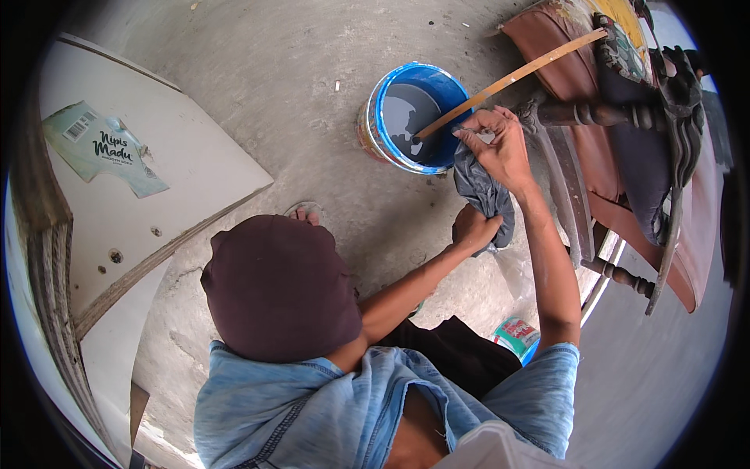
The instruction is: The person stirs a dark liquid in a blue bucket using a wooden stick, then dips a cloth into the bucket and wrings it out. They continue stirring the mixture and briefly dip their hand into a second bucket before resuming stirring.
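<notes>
A black plastic bag [478, 187] hangs bunched beside the right side of a blue-rimmed bucket [383, 129]. My right hand [500, 144] pinches the bag's upper edge close to the bucket's rim. Lower down, my left hand [476, 228] is closed around the body of the bag; what the bag contains is hidden. Dark grey liquid [400, 109] partly fills the bucket, and some coats its inner wall. A long flat wooden stick [531, 69] dips into the liquid and slants up past the rim to the upper right, just above my right fingers.
Wooden furniture with turned legs and brown padding [601, 168] stands on the right. At left lies a white board [156, 102] with a torn label. A small teal-and-blue tub [516, 334] sits near my right arm. My covered knee [281, 289] rises at lower left above concrete floor.
</notes>
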Tool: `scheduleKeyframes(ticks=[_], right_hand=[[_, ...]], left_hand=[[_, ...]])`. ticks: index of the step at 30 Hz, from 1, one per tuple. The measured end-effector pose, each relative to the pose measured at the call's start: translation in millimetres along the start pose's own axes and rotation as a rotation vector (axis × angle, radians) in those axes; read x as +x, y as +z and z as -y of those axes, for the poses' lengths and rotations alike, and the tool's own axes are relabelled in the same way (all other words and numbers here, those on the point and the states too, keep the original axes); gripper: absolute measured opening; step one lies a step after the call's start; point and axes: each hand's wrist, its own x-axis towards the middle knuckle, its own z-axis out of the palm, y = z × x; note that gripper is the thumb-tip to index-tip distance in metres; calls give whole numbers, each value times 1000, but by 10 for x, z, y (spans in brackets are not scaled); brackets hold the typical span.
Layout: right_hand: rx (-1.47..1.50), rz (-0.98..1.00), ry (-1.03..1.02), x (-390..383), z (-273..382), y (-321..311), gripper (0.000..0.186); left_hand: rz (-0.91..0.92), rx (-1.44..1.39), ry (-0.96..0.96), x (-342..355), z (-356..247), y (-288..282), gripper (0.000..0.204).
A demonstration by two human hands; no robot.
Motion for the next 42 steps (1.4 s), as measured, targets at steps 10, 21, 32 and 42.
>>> scheduleKeyframes(ticks=[10, 21, 32, 42], right_hand=[[280, -267, -20, -355, -133, -324, 14], [382, -674, 179, -945, -1045, -490, 10], [49, -628, 254, -1034, -1799, 354, 15], [55, -533, 362, -943, -1905, 513, 18]], left_hand=[[108, 119, -44, 195, -154, 131, 72], [-41, 268, 164, 955, -65, 334, 45], [-261, 407, 363, 1228, 246, 368, 99], [-292, 355, 343, 887, 551, 139, 87]])
